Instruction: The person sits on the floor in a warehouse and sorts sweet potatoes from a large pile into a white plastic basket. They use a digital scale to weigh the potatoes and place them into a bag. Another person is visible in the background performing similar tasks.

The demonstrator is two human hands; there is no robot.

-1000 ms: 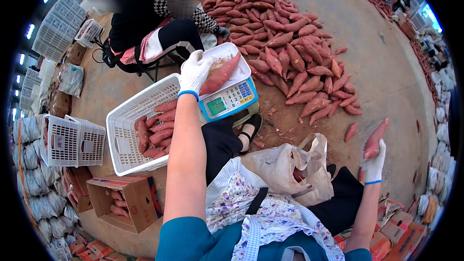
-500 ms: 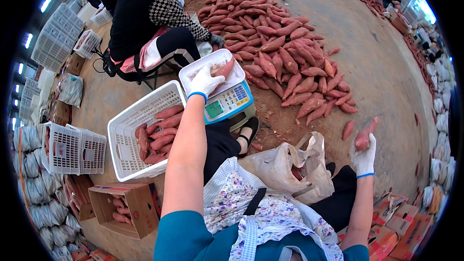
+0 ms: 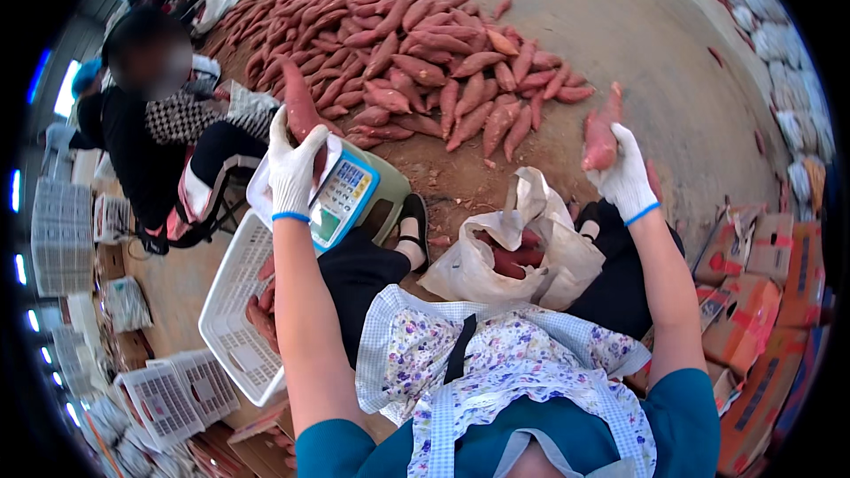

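Two items held, head view: sweet potato A (image 3: 303,99) in the left hand (image 3: 295,161), sweet potato B (image 3: 603,128) in the right hand (image 3: 626,177).

Change over the last half second: A lay on the pan (image 3: 259,190) of the scale (image 3: 347,182) under the left hand; now it is tipped up, tip pointing toward the pile (image 3: 425,62). Left fingers wrapped round its lower end. It appears lifted, so its load has probably passed from pan to glove; any contact beneath is hidden. Glove sits over the pan, whose left edge shows past it.

Right fingers closed round the near end of B, as before; B is held out beyond the right edge of the bag (image 3: 567,252), over the floor (image 3: 673,44). View has swung, bringing more sweet potatoes (image 3: 509,264) into sight in the bag's mouth.

Crate (image 3: 232,310): its far edge lies just beside the scale; further sweet potatoes inside, partly hidden by the left forearm
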